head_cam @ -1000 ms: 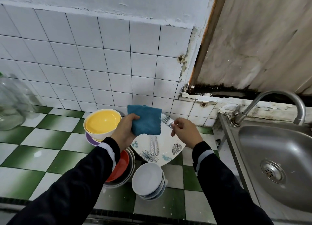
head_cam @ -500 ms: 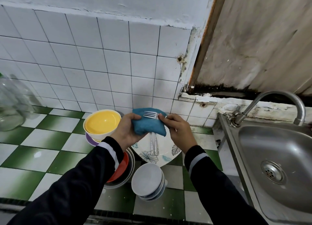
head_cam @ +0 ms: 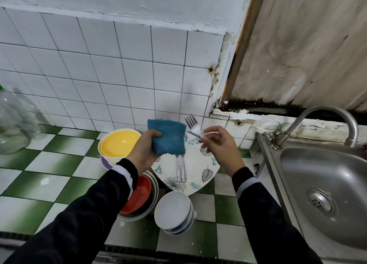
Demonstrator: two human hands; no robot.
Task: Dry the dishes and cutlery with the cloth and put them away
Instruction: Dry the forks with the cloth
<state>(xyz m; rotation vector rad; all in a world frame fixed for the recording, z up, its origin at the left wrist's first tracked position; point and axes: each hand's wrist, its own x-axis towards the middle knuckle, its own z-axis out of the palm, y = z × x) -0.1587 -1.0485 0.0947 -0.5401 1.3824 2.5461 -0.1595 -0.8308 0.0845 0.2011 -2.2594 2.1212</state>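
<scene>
Fork (head_cam: 191,122) is pinched at its handle by right hand (head_cam: 220,144), tines raised just right of cloth (head_cam: 166,136); cloth is gripped by left hand (head_cam: 145,150).

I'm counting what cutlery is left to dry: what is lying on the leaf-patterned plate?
Two metal handles lie side by side on the plate. The cloth in the left hand covers their heads, so their kind is hidden.
</scene>
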